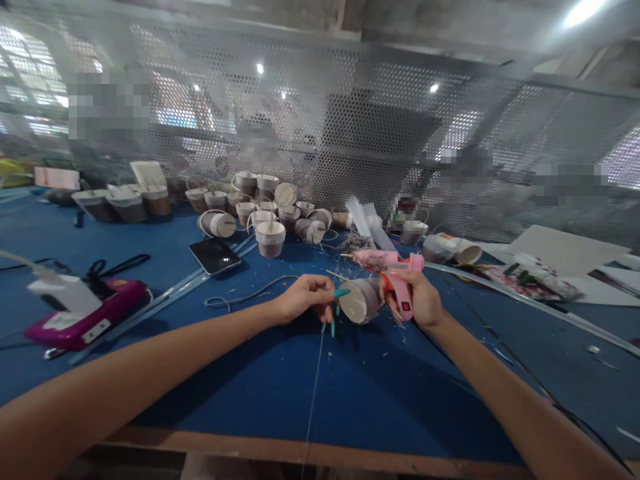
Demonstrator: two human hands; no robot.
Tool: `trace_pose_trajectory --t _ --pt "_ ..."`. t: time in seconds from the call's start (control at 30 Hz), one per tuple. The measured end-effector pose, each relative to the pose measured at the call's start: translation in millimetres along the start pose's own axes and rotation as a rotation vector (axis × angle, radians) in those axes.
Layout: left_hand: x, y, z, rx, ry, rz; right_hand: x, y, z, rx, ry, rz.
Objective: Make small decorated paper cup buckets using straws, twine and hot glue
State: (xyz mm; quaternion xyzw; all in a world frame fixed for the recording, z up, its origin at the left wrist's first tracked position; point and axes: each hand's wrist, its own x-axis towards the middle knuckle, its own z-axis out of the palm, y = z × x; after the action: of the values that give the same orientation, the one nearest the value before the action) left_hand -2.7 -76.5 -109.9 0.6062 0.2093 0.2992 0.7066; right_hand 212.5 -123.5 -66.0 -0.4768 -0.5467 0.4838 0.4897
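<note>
My right hand (423, 300) is wrapped round the grip of a pink glue gun (383, 260), its nozzle pointing left. A clear glue stick (480, 277) runs out of the gun's back end. Just below the gun, a small bucket (355, 303) of whitish and grey-brown material lies tilted, its round face turned toward my left hand (313, 299). The fingers of that hand, with long teal nails, are bent together beside the bucket's rim; what they pinch, if anything, is hidden. A thin pale strand (316, 383) trails down from below them.
Several similar small buckets (271, 239) with thin handles stand and lie at the back. A phone (215, 257), a grey cord (250, 297) and a purple power strip (100, 317) are on the left. Papers (565, 250) lie at right. A perforated metal screen (300, 113) rises behind.
</note>
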Motion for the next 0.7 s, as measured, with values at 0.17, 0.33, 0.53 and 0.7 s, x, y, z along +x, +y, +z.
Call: trace_pose_trajectory --t 0.17,0.33,0.53,0.7 --pt "0.3 -1.0 -0.6 0.003 -0.008 0.000 1.6 2.1 -1.4 0.003 0.007 -0.006" --pt "-0.5 0.1 -0.4 0.005 -0.005 -0.006 1.8 2.8 -2.1 -0.012 0.021 -0.031" --pt "-0.6 -0.6 -0.7 0.009 -0.003 0.003 2.2 4.3 -4.6 -0.019 -0.012 -0.050" --pt "-0.4 0.4 0.5 -0.009 0.004 -0.001 1.6 5.0 -6.2 -0.026 -0.016 -0.043"
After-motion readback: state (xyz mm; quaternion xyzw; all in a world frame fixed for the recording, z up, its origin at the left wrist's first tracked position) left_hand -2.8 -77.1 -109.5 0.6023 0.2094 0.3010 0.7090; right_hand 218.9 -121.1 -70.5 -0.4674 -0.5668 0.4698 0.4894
